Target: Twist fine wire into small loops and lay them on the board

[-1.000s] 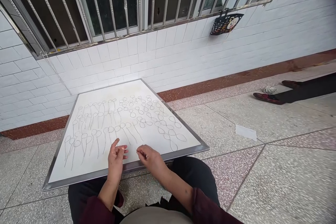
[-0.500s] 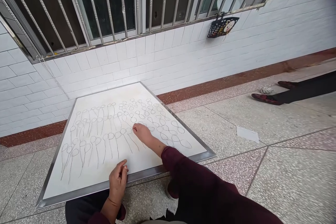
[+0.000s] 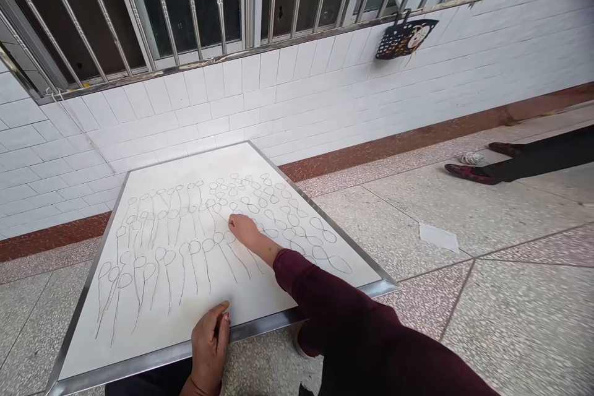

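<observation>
While the fingers of the right hand (image 3: 244, 229) seem narrowed among the thin loops, whether one is held cannot be told; likewise for the left hand (image 3: 211, 343), loosely curled at the near edge. One loop is probably being handled, for which a fine pinch, clear of its neighbours, is called for. On one board (image 3: 262, 306), three rows of tailed loops (image 3: 194, 246) and many figure-eight loops (image 3: 323, 230), too overlapped to be counted, are spread.

The surface (image 3: 218, 164) is brightly, evenly lit by soft daylight; beyond its right edge, the floor (image 3: 533, 328) is smeared by blur.
</observation>
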The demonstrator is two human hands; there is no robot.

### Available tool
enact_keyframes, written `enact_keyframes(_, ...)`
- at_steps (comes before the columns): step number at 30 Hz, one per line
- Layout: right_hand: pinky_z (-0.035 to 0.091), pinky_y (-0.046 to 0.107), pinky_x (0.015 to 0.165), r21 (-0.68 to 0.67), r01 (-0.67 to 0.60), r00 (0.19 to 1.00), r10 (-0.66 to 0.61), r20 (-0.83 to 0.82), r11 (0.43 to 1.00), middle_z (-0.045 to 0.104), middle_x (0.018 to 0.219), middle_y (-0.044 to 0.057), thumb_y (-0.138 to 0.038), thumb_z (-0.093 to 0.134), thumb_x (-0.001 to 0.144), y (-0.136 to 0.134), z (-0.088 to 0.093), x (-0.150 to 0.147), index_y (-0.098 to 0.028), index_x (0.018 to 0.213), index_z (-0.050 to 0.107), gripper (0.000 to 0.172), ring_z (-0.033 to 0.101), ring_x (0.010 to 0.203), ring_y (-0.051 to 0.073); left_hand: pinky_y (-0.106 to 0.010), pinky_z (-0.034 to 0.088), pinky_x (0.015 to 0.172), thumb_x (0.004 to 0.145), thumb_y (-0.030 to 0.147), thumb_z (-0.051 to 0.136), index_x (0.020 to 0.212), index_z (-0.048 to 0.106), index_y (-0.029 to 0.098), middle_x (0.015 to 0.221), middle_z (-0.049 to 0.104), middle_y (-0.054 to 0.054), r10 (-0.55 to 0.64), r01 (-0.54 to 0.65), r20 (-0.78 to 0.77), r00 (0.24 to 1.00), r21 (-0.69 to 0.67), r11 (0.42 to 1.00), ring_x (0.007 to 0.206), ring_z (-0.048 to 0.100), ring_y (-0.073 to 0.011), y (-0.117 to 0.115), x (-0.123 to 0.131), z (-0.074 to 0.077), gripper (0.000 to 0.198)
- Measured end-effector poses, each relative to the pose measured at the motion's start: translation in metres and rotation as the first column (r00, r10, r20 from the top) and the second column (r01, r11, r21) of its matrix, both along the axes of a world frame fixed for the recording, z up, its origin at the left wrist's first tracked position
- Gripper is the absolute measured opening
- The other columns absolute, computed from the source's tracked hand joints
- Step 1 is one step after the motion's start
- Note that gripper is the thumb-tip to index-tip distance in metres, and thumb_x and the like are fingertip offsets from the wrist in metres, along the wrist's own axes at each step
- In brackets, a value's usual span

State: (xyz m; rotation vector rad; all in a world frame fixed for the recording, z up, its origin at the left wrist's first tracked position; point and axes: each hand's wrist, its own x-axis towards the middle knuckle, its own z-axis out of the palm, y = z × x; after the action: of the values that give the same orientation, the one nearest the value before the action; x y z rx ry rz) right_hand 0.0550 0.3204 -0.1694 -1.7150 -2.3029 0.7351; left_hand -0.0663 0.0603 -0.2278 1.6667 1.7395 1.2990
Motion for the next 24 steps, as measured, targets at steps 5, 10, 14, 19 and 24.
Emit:
enact_keyframes(5,0.053,0.028,0.066,0.005,0.011,1.000,-0.011,0.018,1.000,0.064,0.093,0.003,-0.035,0.052,0.097,0.004,0.000,-0.003,-0.014,0.104,0.061,0.024,0.061,0.074,0.012,-0.032,0.057,0.078,0.091,0.031,0.054,0.105,0.071,0.022,0.098,0.075,-0.009,-0.021,0.024,-0.092,0.996,0.034,0.999,0.086,0.071,-0.0218,-0.001,0.000,0.001,0.024)
enact_keyframes(10,0.042,0.024,0.055,0.040,0.006,0.999,-0.008,0.042,0.999,0.065,0.085,0.004,-0.028,0.046,0.098,0.003,-0.001,-0.006,-0.016,0.095,0.061,0.019,0.058,0.067,0.013,-0.032,0.058,0.076,0.091,0.030,0.054,0.105,0.071,0.022,0.096,0.075,-0.010,-0.033,0.037,-0.089,0.995,0.046,0.998,0.084,0.071,-0.0224,-0.001,0.001,0.004,0.024)
enact_keyframes(14,0.037,0.025,0.054,0.091,0.014,0.997,-0.021,0.068,0.996,0.066,0.092,0.007,-0.031,0.041,0.099,0.007,0.003,-0.004,-0.018,0.094,0.062,0.025,0.060,0.074,0.017,-0.032,0.058,0.077,0.091,0.029,0.054,0.104,0.071,0.022,0.096,0.075,-0.010,-0.031,0.038,-0.111,0.993,0.062,0.997,0.085,0.072,-0.0224,0.000,0.000,0.002,0.023)
enact_keyframes(19,0.042,0.026,0.064,0.173,0.046,0.994,-0.062,0.085,0.984,0.064,0.107,0.008,-0.024,0.037,0.100,0.036,0.018,0.007,-0.019,0.103,0.061,0.024,0.058,0.095,0.020,-0.030,0.059,0.075,0.090,0.027,0.054,0.105,0.070,0.022,0.096,0.076,-0.010,-0.048,0.059,-0.157,0.986,0.071,0.996,0.085,0.072,-0.0219,0.000,-0.002,-0.003,0.023)
enact_keyframes(24,0.051,0.030,0.076,0.162,0.058,0.992,-0.074,0.100,0.985,0.061,0.116,0.009,-0.029,0.045,0.099,0.078,0.022,-0.002,-0.018,0.109,0.061,0.021,0.058,0.104,0.020,-0.031,0.058,0.074,0.090,0.030,0.054,0.100,0.070,0.022,0.095,0.076,-0.010,0.008,-0.002,-0.084,0.996,0.075,0.997,0.085,0.072,-0.0226,-0.001,0.004,-0.006,0.020)
